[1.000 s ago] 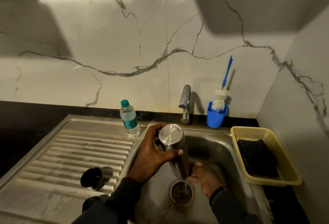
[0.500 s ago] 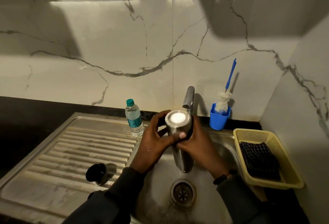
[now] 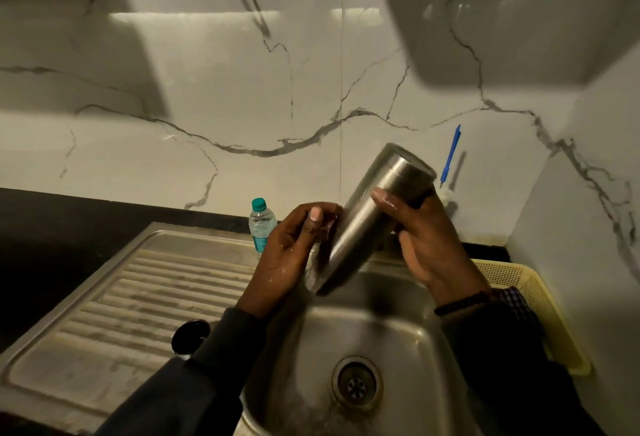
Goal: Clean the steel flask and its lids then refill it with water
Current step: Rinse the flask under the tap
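Observation:
The steel flask (image 3: 367, 217) is lifted above the sink basin (image 3: 391, 325), tilted with its base up to the right and its mouth down to the left. My right hand (image 3: 426, 245) grips the flask near its upper end. My left hand (image 3: 294, 252) holds the lower part from the left, thumb raised, wet with droplets. A black lid (image 3: 189, 334) lies on the ribbed drainboard (image 3: 145, 300); my left sleeve hides anything below it.
A small plastic water bottle (image 3: 261, 224) with a green cap stands at the drainboard's back edge. A blue brush handle (image 3: 450, 155) sticks up behind the flask. A yellow basket (image 3: 519, 283) sits right of the sink. The drain (image 3: 356, 383) is below.
The flask rose out of the basin and tipped over to the right. My right hand came up from near the drain and took hold of the flask's upper end.

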The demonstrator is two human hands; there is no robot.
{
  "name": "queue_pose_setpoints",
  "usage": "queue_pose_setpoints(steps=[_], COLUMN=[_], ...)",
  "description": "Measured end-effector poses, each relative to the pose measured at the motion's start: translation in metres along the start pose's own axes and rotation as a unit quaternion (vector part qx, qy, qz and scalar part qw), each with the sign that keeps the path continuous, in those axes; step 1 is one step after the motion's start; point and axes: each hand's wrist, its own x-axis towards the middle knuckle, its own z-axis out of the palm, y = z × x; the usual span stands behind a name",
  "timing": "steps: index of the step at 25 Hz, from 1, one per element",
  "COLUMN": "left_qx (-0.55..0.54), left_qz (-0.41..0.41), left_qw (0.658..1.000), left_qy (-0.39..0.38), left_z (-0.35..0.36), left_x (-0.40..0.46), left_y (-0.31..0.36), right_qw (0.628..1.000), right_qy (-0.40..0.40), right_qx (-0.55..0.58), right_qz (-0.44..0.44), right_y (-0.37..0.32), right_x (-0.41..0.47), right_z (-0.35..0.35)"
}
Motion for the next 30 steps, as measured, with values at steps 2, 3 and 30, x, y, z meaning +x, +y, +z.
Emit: queue_pose_setpoints(steps=[2,3,30], left_qx=[0.011,0.024,0.063], left_qz=[-0.037,-0.067,-0.115], left_qw=[0.999,0.997,0.988], left_qy=[-0.023,-0.036,0.078], left_z=[-0.001,-0.001,-0.155], left_x=[-0.009,-0.015,-0.043], left_y=[-0.014,-0.023,-0.064], right_qw=[0.993,0.979,0.958], right_qy=[-0.022,-0.063,-0.114], right_qx=[-0.111,-0.192,-0.26], right_qz=[0.032,0.038,-0.033], right_y=[0.036,0.055,0.106], right_x=[-0.026,-0.042,0.007], right_z=[-0.005,-0.005,0.157])
